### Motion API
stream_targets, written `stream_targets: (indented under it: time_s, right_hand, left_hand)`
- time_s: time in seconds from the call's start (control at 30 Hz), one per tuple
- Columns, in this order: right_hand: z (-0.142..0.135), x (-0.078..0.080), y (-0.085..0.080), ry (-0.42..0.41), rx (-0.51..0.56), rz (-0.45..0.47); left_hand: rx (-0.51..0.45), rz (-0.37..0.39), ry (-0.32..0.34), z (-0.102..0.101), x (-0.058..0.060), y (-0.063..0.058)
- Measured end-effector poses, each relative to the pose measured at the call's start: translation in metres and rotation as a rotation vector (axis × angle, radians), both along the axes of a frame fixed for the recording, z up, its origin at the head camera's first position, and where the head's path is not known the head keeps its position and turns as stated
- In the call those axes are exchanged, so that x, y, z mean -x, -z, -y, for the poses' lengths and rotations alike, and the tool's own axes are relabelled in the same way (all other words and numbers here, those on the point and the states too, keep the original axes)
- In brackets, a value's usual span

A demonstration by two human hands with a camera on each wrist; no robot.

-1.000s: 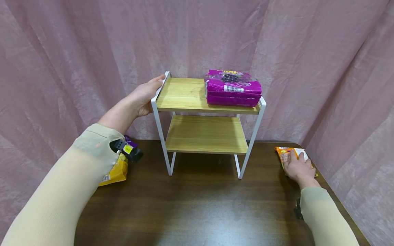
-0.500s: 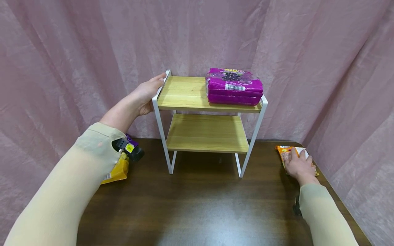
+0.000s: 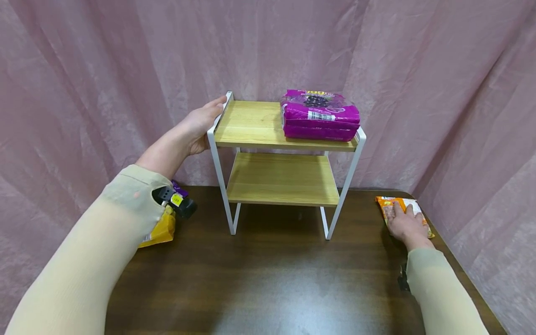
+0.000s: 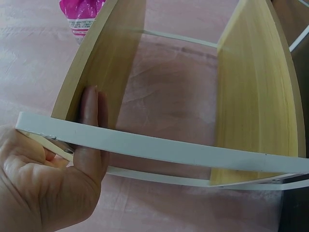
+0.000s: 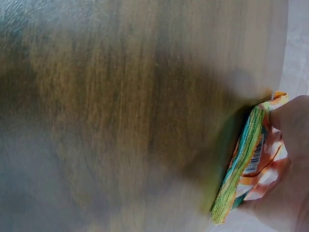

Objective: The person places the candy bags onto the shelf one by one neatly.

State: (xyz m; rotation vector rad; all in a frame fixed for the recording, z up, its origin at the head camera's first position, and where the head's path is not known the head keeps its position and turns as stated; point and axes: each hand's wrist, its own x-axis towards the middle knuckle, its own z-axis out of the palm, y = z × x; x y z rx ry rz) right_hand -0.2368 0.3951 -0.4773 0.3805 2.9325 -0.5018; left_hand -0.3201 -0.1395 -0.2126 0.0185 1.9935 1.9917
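My left hand (image 3: 200, 126) grips the upper left side of a two-tier shelf (image 3: 282, 179) with wooden boards and a white metal frame. In the left wrist view its thumb (image 4: 90, 108) lies under the top board, behind the white frame bar (image 4: 159, 150). Far to the right, my right hand (image 3: 407, 228) rests with spread fingers on an orange and white snack bag (image 3: 387, 204) on the table. The right wrist view shows the bag's green and yellow crimped edge (image 5: 241, 169) beside the hand. A purple snack pack (image 3: 321, 121) sits on the top board's right end.
A yellow bag (image 3: 161, 231) and a purple package (image 3: 179, 190) lie on the brown table (image 3: 268, 279), partly hidden behind my left forearm. Pink curtains (image 3: 125, 70) hang behind the table and along its right edge (image 3: 465, 274).
The shelf, the table and the bags sit slightly higher in the head view, as the camera tilts a little. Both hands keep their places on the shelf and the orange bag.
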Motion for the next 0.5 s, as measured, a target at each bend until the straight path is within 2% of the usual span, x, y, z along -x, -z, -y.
stream_targets:
  time_s: [0.5]
  right_hand:
    - [0.0019, 0.0006, 0.0012, 0.003, -0.016, -0.002]
  left_hand:
    - [0.018, -0.008, 0.010, -0.0003, -0.0002, 0.0000]
